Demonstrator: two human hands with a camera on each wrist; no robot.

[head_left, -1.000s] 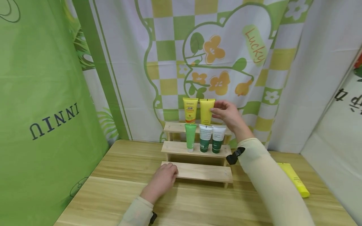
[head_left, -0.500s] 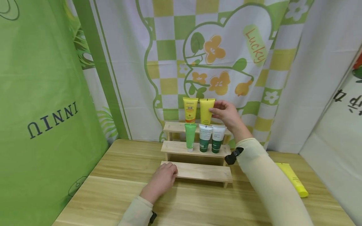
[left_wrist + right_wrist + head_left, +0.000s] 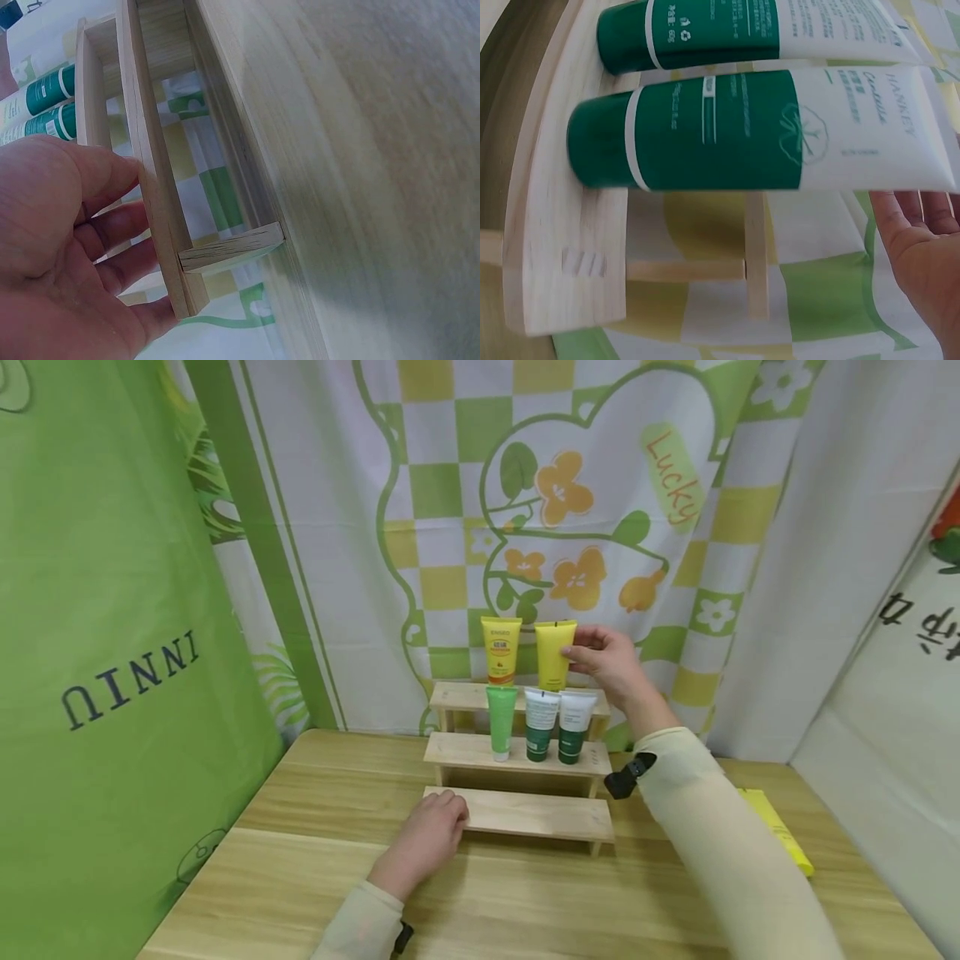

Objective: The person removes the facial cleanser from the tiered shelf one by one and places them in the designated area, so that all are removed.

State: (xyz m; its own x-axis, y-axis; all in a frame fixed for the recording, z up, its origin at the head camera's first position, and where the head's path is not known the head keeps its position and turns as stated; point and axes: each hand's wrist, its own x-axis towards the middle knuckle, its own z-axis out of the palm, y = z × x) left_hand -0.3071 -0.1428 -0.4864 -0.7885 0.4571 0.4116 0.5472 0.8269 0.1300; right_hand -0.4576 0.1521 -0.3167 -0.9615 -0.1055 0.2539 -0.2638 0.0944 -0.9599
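A three-step wooden display rack (image 3: 536,814) stands on the table. At its top step my right hand (image 3: 611,664) pinches a plain yellow squeeze tube (image 3: 551,653) by the right side. Left of it stands a printed yellow tube (image 3: 500,652). The middle step bears a light green tube (image 3: 501,722) and two white-and-green tubes (image 3: 541,725), all upright on their caps. My left hand (image 3: 429,831) grips the left end of the lowest step; the left wrist view shows thumb and fingers bent against the board (image 3: 161,172). The right wrist view shows only part of my right hand (image 3: 928,259).
Another yellow tube (image 3: 776,827) lies on the table to the right, partly behind my right sleeve (image 3: 720,827). A patterned curtain (image 3: 435,585) hangs close behind the rack. A green cloth (image 3: 112,610) covers the left side, a white one (image 3: 892,710) the right.
My right hand has shifted slightly right with the yellow tube, widening the gap to the printed one. The left hand stays on the lowest step. The head view has turned slightly.
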